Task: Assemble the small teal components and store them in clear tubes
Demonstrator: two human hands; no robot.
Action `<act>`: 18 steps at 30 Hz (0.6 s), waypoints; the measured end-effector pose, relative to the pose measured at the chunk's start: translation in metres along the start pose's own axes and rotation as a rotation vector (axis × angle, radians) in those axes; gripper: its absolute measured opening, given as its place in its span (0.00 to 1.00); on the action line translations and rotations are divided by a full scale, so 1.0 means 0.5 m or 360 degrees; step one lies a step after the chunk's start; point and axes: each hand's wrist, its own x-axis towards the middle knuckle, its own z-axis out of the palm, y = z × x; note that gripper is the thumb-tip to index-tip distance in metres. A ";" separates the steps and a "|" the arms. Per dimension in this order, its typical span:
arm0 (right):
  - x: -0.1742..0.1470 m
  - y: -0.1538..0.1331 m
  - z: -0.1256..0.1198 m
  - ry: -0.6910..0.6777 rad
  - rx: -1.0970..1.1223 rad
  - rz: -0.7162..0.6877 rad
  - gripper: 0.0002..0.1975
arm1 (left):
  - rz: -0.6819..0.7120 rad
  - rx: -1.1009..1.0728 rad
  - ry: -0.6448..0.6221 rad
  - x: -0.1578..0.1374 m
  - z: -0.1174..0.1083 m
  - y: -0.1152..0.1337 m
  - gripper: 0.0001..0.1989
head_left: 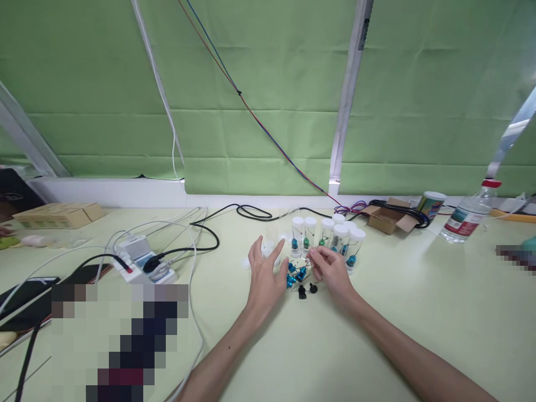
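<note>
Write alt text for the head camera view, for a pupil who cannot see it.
A person's open left hand and pinched right hand are at a pale green table, with small blue parts between them. White-lidded clear tubes stand just behind, and a red-capped water bottle stands further right.

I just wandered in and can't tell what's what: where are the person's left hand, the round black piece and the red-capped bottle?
Left hand (267, 274): head view, back of the hand.
Round black piece (313, 288): head view, its round part.
Red-capped bottle (463, 222): head view, its label.
</note>
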 end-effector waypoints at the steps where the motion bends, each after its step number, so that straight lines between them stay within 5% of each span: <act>1: -0.001 -0.002 0.001 0.0004 -0.0021 -0.0009 0.19 | -0.0025 -0.0016 -0.0048 0.000 0.003 -0.004 0.22; 6: -0.005 -0.007 0.004 0.0000 -0.0052 -0.0022 0.19 | -0.0116 -0.0101 -0.0149 0.004 0.009 -0.011 0.24; 18: -0.004 -0.006 0.002 0.0206 -0.0043 -0.0012 0.18 | 0.0006 -0.0263 0.0065 0.002 -0.010 0.011 0.15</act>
